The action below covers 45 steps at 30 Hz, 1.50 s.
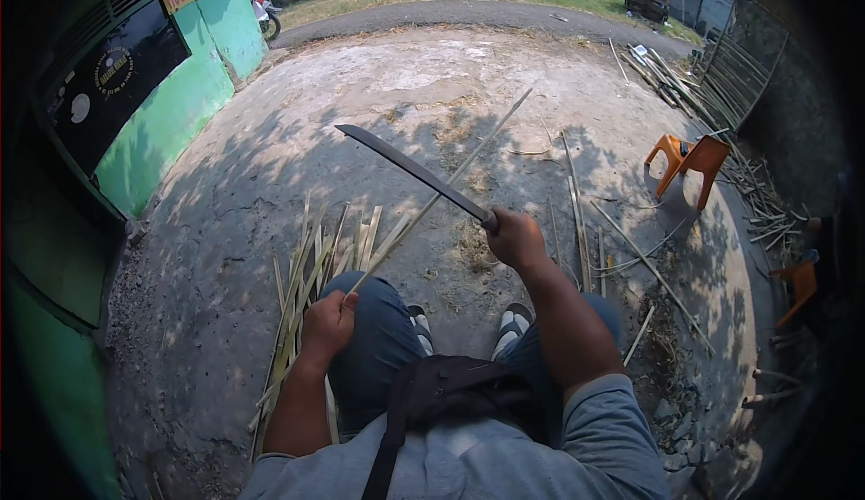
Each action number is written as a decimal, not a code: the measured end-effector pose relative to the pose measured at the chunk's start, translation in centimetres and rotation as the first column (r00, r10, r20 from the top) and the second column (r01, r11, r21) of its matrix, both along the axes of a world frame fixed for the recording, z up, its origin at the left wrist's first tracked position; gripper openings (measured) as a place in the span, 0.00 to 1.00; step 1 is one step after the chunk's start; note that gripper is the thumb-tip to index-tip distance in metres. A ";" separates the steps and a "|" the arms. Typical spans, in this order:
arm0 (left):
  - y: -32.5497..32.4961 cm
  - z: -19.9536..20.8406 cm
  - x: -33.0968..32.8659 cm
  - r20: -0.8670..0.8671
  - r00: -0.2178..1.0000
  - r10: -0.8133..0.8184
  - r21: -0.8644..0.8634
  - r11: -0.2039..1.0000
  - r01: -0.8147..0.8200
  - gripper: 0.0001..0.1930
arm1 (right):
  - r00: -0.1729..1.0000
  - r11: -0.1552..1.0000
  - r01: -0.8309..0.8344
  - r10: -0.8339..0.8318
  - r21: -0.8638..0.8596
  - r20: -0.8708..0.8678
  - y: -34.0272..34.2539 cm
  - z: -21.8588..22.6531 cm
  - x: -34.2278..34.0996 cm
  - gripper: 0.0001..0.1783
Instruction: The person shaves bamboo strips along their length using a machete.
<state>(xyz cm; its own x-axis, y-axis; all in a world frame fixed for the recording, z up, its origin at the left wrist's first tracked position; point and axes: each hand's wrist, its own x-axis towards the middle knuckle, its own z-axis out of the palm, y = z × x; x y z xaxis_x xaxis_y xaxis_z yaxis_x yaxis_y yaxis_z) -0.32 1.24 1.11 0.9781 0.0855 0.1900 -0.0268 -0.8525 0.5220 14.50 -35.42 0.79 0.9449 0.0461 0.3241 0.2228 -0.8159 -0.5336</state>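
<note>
Concrete yard; bamboo strip (441,189) between hands, under machete (410,171).

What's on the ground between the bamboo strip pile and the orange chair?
Head view: scattered loose bamboo strips and dry shavings on bare concrete, between the pile and the tipped orange chair.

Bright daylight dapples the concrete ground (432,95) with leafy shadows across the middle of the frame, while fisheye bending and black vignetting swallow both side edges.
</note>
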 end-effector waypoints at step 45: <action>0.4 -2.3 -0.8 0.101 0.994 0.044 0.075 0.996 -0.052 0.23 | 0.947 0.908 -0.311 0.272 -0.282 -0.169 4.2 1.9 -2.9 0.12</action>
